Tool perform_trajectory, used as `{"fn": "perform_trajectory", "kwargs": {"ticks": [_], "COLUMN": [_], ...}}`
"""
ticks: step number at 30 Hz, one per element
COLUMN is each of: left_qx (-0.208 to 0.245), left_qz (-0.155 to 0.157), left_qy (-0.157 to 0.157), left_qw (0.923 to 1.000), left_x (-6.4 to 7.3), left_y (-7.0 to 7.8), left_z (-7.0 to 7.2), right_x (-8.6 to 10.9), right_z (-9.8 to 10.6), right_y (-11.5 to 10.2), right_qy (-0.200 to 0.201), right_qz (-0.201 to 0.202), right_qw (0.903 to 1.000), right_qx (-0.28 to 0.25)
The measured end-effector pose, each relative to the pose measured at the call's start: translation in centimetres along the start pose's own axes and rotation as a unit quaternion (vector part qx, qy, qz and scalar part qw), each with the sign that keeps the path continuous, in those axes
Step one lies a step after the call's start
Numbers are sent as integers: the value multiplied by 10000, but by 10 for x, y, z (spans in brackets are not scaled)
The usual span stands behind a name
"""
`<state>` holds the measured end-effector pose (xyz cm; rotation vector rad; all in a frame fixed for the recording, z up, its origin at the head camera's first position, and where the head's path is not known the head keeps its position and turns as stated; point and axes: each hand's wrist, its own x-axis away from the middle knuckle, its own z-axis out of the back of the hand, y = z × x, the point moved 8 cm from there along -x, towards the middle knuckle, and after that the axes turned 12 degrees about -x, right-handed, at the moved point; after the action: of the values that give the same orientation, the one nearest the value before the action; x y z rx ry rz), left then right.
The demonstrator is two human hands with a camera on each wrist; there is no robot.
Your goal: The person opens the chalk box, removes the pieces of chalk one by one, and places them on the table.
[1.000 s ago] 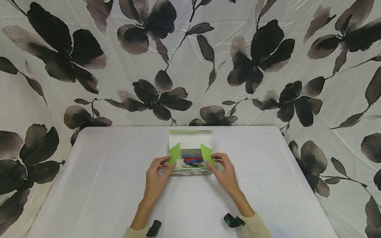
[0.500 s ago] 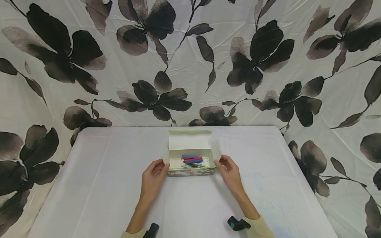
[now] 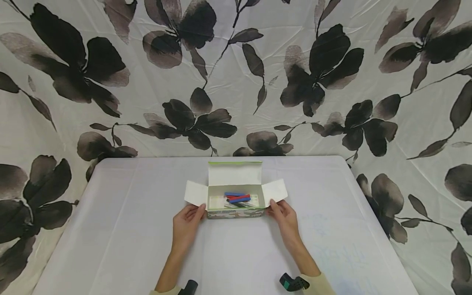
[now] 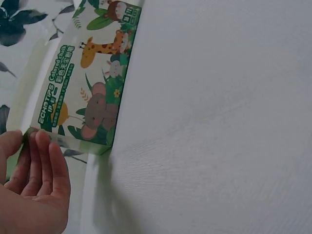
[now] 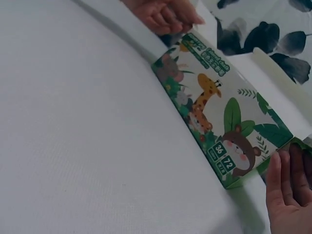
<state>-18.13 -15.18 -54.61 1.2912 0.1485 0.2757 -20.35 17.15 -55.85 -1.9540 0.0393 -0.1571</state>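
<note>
A cardboard chalk box (image 3: 236, 213) printed with cartoon animals and "Colored chalk" stands with its lid (image 3: 235, 173) raised at the back. Inside lie several blue and red pen-like sticks (image 3: 239, 200) and some thin, darker pieces. Its left side flap (image 3: 195, 191) and right side flap (image 3: 274, 189) are folded outward, white inner faces up. My left hand (image 3: 186, 227) pinches the left flap near its front corner, thumb on top and fingers underneath. Across from it, my right hand (image 3: 285, 221) holds the right flap likewise; its thumb is hidden in the right wrist view.
The box rests on a white-covered table (image 3: 129, 229), toward the far edge. Behind the table hangs a pale cloth (image 3: 265, 110) with dark flowers. Black wrist devices (image 3: 293, 282) sit by both cuffs.
Both side flaps have swung from standing up over the box, green sides showing, to folded outward. The hands have moved slightly apart with them. The box and lid stay in place.
</note>
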Motion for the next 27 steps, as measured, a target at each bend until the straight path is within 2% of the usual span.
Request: {"fn": "perform_trajectory", "kwargs": {"ticks": [3, 10, 15, 19, 25, 27], "left_qx": [-35, 286, 686, 1115, 1759, 1880], "left_qz": [237, 733, 1132, 1450, 1987, 2088], "left_qy": [-6, -95, -244, -357, -669, -754], "left_qw": [9997, 9969, 9909, 9825, 9618, 9568], "left_x": [1, 4, 8, 9, 12, 13], "left_y": [-5, -13, -18, -20, -29, -31], "left_z": [-1, -4, -9, -15, -24, -25], "right_x": [0, 4, 6, 8, 11, 12], "right_z": [2, 2, -1, -3, -13, -15], "right_y": [6, 19, 29, 38, 47, 48], "right_qy": [123, 221, 197, 235, -41, -120], "right_qz": [-168, -733, -1260, -1758, -2368, -2472], "right_qw": [9997, 9962, 9875, 9697, 9351, 9277], "right_qx": [-96, -416, -927, -1680, -2637, -2794]}}
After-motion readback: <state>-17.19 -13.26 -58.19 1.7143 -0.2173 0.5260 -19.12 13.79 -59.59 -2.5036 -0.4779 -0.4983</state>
